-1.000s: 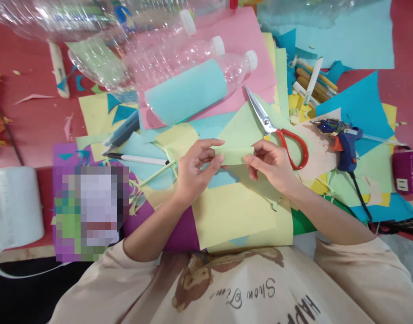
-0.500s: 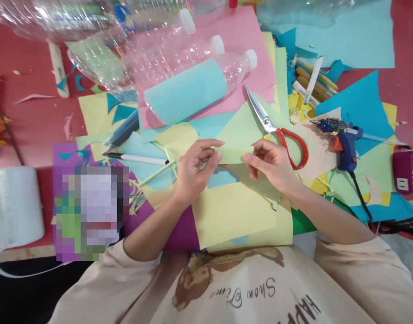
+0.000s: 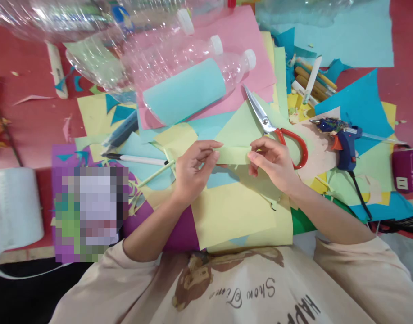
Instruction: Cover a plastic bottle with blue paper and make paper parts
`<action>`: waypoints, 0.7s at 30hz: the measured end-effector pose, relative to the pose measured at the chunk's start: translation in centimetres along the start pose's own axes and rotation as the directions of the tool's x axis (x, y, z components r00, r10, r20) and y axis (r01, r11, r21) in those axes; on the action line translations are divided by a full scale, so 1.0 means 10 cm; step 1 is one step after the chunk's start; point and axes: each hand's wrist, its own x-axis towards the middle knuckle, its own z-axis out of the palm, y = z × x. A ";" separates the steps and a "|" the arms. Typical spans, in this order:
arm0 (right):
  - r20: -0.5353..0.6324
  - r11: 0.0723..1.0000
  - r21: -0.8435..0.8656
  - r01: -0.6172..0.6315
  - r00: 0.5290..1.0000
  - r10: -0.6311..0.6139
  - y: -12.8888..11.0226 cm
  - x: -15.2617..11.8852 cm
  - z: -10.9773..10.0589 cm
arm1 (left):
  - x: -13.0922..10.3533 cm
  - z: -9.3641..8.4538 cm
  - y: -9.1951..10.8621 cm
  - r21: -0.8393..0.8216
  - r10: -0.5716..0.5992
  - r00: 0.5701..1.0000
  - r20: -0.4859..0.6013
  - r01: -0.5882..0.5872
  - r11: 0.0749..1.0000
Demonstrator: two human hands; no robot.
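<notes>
A small light green paper strip is stretched level between my two hands. My left hand pinches its left end between thumb and fingers. At its right end, my right hand grips it the same way. Beneath the hands lie pale yellow sheets and light green paper. Scissors with red handles rest just beyond my right hand, blades partly under no cover. Farther off, a clear bottle wrapped in light blue paper lies on its side.
Several clear bottles lie at the back left. A blue glue gun is at the right, near a purple box. A white-and-black pen lies left of my hands. A white container stands at the far left.
My right hand has shifted very slightly along the strip's right end. Both hands still hold the strip in nearly the same place.
</notes>
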 end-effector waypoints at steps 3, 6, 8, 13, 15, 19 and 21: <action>-0.002 1.000 0.004 0.007 1.000 -0.007 -0.02 0.01 0.00 | 0.01 0.00 -0.01 -0.003 0.033 0.999 0.000 -0.033 0.999; -0.012 1.000 0.020 0.003 1.000 -0.003 -0.02 0.01 0.00 | 0.01 0.00 -0.01 -0.002 0.061 0.998 -0.006 -0.061 0.998; -0.016 1.000 0.028 -0.003 1.000 0.003 -0.01 0.01 -0.01 | 0.02 0.01 0.00 -0.005 0.063 0.998 -0.009 -0.063 0.998; 0.004 0.999 0.034 -0.011 1.000 0.011 0.00 0.01 -0.03 | 0.02 0.01 -0.01 0.005 0.042 0.999 -0.011 -0.042 0.999; 0.012 0.999 0.035 -0.009 1.000 0.008 0.01 0.01 -0.04 | 0.01 0.01 -0.01 0.004 0.040 0.999 -0.013 -0.040 0.999; 0.009 0.998 0.052 0.033 0.999 -0.034 0.04 0.01 -0.06 | -0.01 0.01 -0.01 -0.003 0.012 1.000 0.011 -0.012 1.000; 0.003 0.997 0.057 0.054 0.999 -0.054 0.06 0.00 -0.06 | -0.02 0.01 0.00 -0.014 0.001 1.000 0.029 -0.001 1.000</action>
